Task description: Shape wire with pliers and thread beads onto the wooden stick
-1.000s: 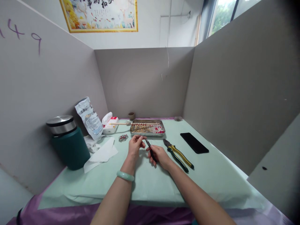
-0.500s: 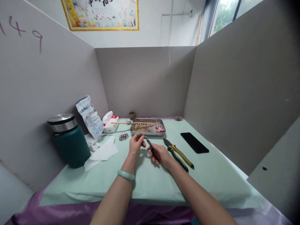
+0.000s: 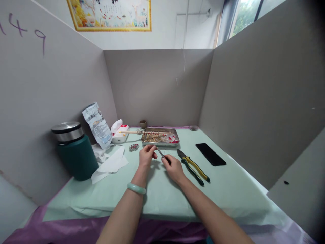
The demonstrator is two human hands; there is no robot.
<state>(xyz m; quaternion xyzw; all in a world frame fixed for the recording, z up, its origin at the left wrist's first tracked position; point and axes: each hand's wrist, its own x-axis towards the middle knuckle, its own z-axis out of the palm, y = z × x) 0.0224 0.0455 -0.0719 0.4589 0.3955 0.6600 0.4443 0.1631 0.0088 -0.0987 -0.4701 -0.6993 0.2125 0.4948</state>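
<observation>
My right hand [image 3: 173, 168] is closed around small dark-handled pliers [image 3: 160, 153], whose thin jaws point up and left. The tip of the jaws reaches the fingertips of my left hand [image 3: 147, 156], which are pinched together. Whatever lies between those fingers is too small to make out. Just beyond both hands sits a metal tray [image 3: 159, 145] with gold-coloured and red bits in it. A thin rod [image 3: 132, 132] strung with small red pieces lies across the tray. Left of it is a little cluster of red and silver beads [image 3: 134, 147].
Larger pliers with yellow and green handles [image 3: 195, 169] lie right of my hands, near a black phone [image 3: 210, 154]. To the left are white paper [image 3: 110, 165], a green flask [image 3: 76, 157], a pouch [image 3: 98, 125] and a tissue pack [image 3: 120, 135]. Grey panels [image 3: 157, 88] enclose the table.
My right hand has turned over the small pliers, so its back now faces up and the handles are mostly covered. My left hand keeps its pinch in nearly the same place.
</observation>
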